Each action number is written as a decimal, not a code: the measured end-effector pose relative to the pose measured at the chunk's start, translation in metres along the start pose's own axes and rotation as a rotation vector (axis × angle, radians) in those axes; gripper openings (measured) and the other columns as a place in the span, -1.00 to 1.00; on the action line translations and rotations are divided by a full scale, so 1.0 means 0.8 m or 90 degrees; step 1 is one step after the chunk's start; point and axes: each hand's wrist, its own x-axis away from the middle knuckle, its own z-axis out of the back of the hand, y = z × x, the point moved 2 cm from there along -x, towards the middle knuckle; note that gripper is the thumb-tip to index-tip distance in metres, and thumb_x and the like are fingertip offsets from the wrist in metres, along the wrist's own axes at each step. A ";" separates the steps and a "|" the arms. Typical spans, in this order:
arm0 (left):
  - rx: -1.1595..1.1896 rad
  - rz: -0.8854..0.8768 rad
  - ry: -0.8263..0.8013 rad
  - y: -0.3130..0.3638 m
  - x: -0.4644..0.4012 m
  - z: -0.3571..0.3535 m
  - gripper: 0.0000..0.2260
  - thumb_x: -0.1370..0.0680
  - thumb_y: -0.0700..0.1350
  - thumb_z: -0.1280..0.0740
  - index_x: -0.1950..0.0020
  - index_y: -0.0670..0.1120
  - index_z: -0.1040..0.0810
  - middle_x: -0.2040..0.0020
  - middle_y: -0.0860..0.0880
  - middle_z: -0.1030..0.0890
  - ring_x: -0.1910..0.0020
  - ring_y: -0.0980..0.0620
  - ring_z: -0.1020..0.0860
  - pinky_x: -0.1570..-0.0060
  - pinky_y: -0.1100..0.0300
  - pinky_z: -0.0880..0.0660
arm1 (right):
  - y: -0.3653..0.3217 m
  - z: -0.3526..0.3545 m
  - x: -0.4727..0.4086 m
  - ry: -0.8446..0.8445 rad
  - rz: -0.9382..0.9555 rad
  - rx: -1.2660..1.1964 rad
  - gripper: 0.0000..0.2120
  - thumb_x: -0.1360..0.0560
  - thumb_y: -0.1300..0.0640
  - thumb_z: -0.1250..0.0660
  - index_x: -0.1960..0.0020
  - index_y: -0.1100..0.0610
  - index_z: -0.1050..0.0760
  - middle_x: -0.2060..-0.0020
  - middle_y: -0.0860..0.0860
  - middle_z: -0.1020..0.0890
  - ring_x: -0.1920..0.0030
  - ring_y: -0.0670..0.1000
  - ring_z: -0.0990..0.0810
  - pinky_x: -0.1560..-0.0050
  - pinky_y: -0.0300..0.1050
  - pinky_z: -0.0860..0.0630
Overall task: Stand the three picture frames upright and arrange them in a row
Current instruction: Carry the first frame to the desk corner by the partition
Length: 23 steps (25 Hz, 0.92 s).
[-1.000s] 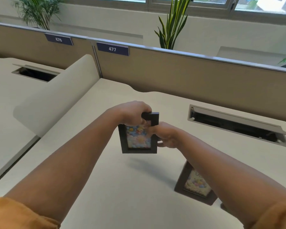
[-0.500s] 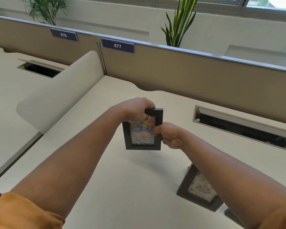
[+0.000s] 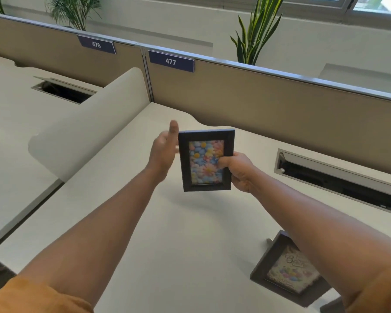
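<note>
A flower picture frame is being pinched upright above the desk by the right hand; the left hand is being held spread just beside the frame's left edge.

My smooth cream-white desk top fills the middle of the picture; a dark rectangular picture frame with a pastel print lies on it at lower right, and a grey cable slot opens at right
</note>
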 end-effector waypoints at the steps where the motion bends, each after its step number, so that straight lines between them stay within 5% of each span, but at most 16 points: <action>1: 0.034 0.053 -0.045 -0.022 0.000 -0.004 -0.37 -0.61 0.39 0.03 -0.14 -0.07 -0.59 0.00 -0.02 -0.68 0.05 0.03 -0.63 0.00 0.09 -0.53 | -0.003 -0.003 -0.010 0.000 0.007 -0.011 -0.67 -0.50 0.43 -0.30 -0.21 0.18 -0.55 -0.10 0.14 -0.72 -0.04 0.16 -0.72 0.18 0.05 -0.66; 3: 0.098 0.118 -0.133 -0.056 -0.005 -0.006 -0.26 -0.52 0.47 0.14 -0.25 0.06 -0.61 -0.14 -0.01 -0.71 -0.10 -0.03 -0.69 -0.17 0.01 -0.55 | -0.006 -0.015 -0.033 -0.022 0.015 -0.023 -0.67 -0.50 0.44 -0.30 -0.20 0.17 -0.55 -0.10 0.13 -0.71 -0.08 0.17 -0.71 0.12 0.08 -0.67; 6: 0.181 0.121 -0.165 -0.077 -0.030 0.006 -0.23 -0.43 0.50 0.16 -0.33 0.15 -0.56 -0.20 0.06 -0.71 -0.14 0.01 -0.71 -0.11 0.08 -0.60 | -0.010 -0.039 -0.072 -0.083 0.012 -0.016 -0.64 -0.51 0.43 -0.27 -0.25 0.19 -0.52 -0.14 0.14 -0.70 -0.15 0.20 -0.68 0.03 0.11 -0.67; 12: 0.227 0.160 -0.122 -0.102 -0.112 0.045 -0.22 -0.44 0.49 0.19 -0.25 0.11 -0.62 -0.14 0.05 -0.74 -0.11 -0.04 -0.72 -0.12 0.03 -0.61 | -0.007 -0.085 -0.165 -0.106 0.033 -0.032 -0.67 -0.54 0.45 -0.22 -0.21 0.19 -0.52 -0.18 0.16 -0.67 -0.17 0.19 -0.65 0.02 0.07 -0.66; 17: 0.257 0.173 -0.005 -0.142 -0.167 0.060 -0.49 -0.69 0.26 0.07 -0.15 0.12 -0.64 -0.02 0.10 -0.76 -0.03 0.01 -0.73 -0.06 0.04 -0.62 | 0.001 -0.118 -0.232 -0.125 0.038 -0.008 -0.71 -0.58 0.41 -0.21 -0.19 0.15 -0.52 -0.17 0.11 -0.66 -0.20 0.18 -0.62 -0.04 0.04 -0.64; 23: 0.284 0.177 0.038 -0.173 -0.197 0.070 -0.54 -0.71 0.18 0.03 -0.14 0.07 -0.64 0.00 0.09 -0.76 0.01 0.05 -0.74 0.07 0.12 -0.64 | 0.001 -0.136 -0.270 -0.144 0.055 0.024 -0.70 -0.61 0.38 -0.22 -0.30 0.20 -0.49 -0.13 0.07 -0.67 -0.11 0.11 -0.67 0.12 -0.11 -0.67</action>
